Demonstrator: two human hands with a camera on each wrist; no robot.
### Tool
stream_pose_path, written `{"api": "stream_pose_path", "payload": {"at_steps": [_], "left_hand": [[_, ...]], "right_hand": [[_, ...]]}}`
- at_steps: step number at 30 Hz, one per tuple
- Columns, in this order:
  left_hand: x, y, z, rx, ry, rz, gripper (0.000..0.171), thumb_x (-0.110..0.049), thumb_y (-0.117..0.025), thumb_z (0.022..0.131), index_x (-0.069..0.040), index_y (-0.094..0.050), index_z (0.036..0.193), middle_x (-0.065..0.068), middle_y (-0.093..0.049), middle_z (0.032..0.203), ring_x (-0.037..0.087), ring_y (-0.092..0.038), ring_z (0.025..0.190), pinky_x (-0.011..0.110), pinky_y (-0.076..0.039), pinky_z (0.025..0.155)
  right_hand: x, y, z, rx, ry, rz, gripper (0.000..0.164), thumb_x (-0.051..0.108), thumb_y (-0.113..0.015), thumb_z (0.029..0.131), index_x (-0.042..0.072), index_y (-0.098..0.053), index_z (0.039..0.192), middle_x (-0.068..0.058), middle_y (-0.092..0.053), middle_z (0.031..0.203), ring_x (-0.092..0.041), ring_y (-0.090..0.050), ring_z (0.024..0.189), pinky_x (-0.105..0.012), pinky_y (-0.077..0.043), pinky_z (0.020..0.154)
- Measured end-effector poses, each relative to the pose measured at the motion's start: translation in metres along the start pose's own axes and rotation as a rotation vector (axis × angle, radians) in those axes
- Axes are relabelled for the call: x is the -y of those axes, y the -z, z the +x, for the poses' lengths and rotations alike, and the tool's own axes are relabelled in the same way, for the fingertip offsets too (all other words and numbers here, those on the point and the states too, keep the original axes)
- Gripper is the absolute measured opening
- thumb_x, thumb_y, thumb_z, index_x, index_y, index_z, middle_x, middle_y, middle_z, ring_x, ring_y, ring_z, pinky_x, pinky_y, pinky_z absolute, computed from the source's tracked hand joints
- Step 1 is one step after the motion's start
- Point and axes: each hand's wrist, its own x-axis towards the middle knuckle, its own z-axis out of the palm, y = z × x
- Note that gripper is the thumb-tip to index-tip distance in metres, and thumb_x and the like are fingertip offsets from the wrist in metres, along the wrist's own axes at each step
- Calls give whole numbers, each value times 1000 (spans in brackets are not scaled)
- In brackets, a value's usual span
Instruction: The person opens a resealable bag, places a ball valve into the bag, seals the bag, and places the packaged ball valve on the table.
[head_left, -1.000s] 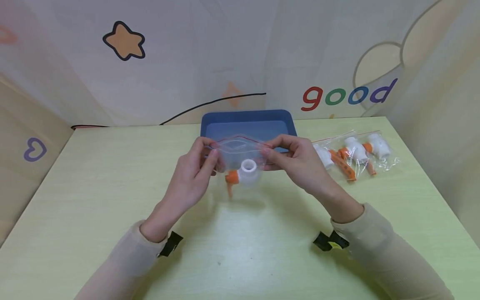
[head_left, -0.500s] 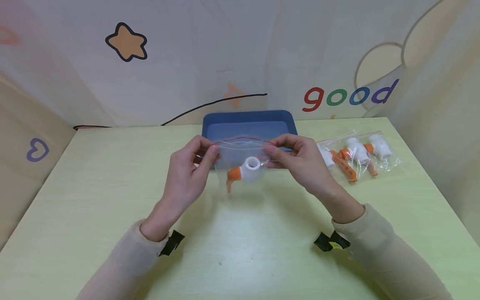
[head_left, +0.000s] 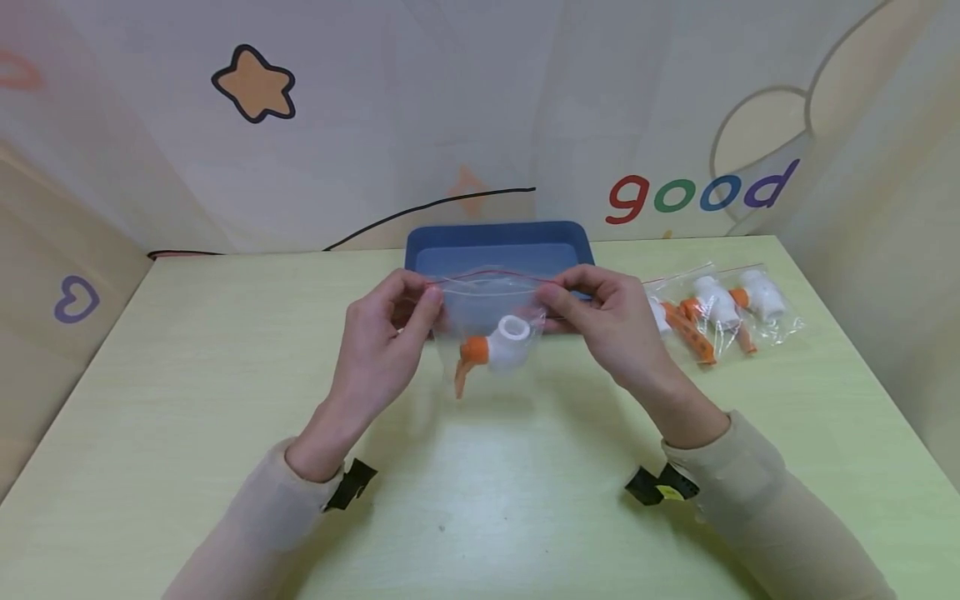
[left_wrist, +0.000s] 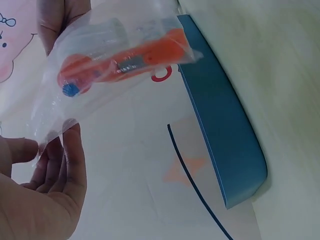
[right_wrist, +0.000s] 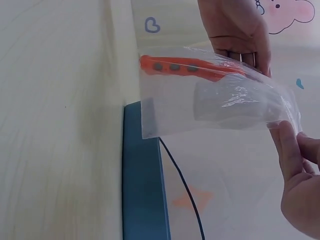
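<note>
A clear zip bag (head_left: 487, 307) with a red line along its mouth hangs above the table. In it lies a white plastic ball valve (head_left: 508, 352) with an orange lever handle (left_wrist: 135, 59). My left hand (head_left: 378, 342) pinches the bag's left top corner between thumb and fingers. At the right top corner, my right hand (head_left: 622, 329) pinches the bag the same way. The mouth shows a narrow gap between its two edges in the head view. Both wrist views show the valve through the film, its handle hanging toward the bag's bottom.
A blue tray (head_left: 498, 236) stands at the table's back edge, behind the bag. To the right, several bagged valves (head_left: 716, 304) with orange handles lie in an overlapping row. A printed curtain (head_left: 390, 117) hangs behind the pale table (head_left: 225, 375).
My hands have drawn a little apart, the right one shifting right. The bag is pulled wider and its mouth gapes less. The valve inside has swung slightly to the right.
</note>
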Motion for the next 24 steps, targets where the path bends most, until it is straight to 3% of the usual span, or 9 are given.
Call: {"api": "stream_pose_path", "payload": {"at_steps": [9, 16, 24], "left_hand": [[-3, -1, -1, 40, -48, -7, 13, -17, -63, 94, -5, -64, 97, 1, -63, 85, 13, -60, 72, 26, -51, 61], [-5, -1, -2, 12, -113, 25, 11, -12, -61, 94, -2, -62, 96, 4, -62, 82, 19, -54, 66, 23, -43, 56], [-4, -3, -3, 10, -105, -24, 12, -11, -58, 95, 0, -58, 99, 5, -65, 85, 14, -64, 68, 28, -55, 67]], "right_hand": [[6, 1, -4, -32, 55, -46, 23, 16, -70, 88, -2, -67, 102, -19, -61, 98, -23, -67, 79, -34, -55, 74], [4, 1, -4, 40, 98, 3, 20, 12, -68, 90, -4, -64, 102, -19, -63, 99, -27, -70, 88, -38, -55, 76], [1, 0, -4, 83, 104, -20, 19, 9, -70, 88, -3, -67, 102, -16, -68, 98, -27, -69, 85, -39, -55, 76]]}}
